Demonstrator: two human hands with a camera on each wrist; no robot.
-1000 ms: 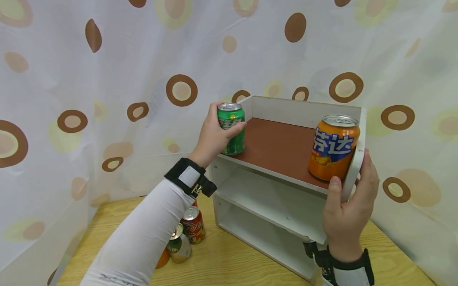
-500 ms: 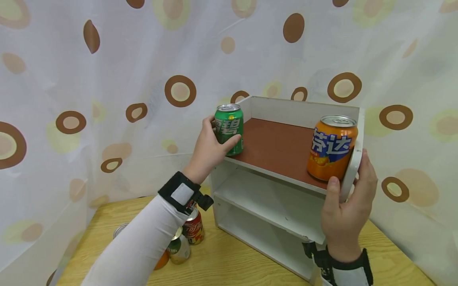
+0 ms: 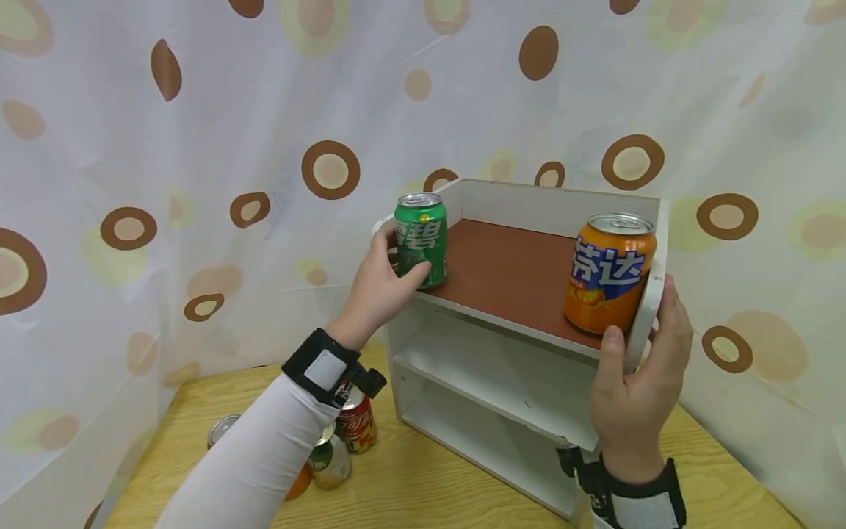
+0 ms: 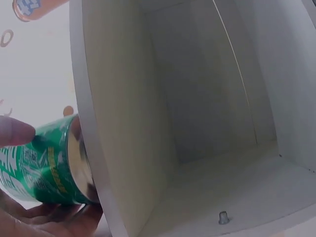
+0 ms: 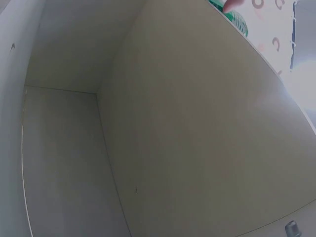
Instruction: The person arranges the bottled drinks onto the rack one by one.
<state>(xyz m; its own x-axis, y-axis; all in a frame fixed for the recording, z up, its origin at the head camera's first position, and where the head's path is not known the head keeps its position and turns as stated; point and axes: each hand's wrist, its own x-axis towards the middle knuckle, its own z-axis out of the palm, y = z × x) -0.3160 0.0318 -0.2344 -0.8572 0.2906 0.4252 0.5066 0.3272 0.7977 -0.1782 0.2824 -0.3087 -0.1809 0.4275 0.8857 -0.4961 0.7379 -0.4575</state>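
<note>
A green soda can (image 3: 421, 241) stands upright on the cabinet's brown top, at the front left edge. My left hand (image 3: 375, 286) is round it from the left. The thumb lies over the can's lower front, while the fingers are partly hidden behind it. In the left wrist view, the can (image 4: 47, 163) shows between thumb and fingers, its base partly over the edge. My right hand (image 3: 641, 382) grips the right side of the white cabinet (image 3: 476, 323), thumb in front and fingers outside. Beside that thumb, an orange soda can (image 3: 609, 275) stands upright at the front right corner.
Below the left forearm, several cans stand on the wooden table (image 3: 423, 485): a red can (image 3: 357, 426), a pale can with a green band (image 3: 330, 463), an orange can (image 3: 299, 483) partly hidden. A patterned curtain (image 3: 264, 95) hangs behind. The cabinet has a low rim.
My left hand has drawn back leftward and down along the green soda can, its thumb now covering less of the label. Both cans on top and my right hand keep their places.
</note>
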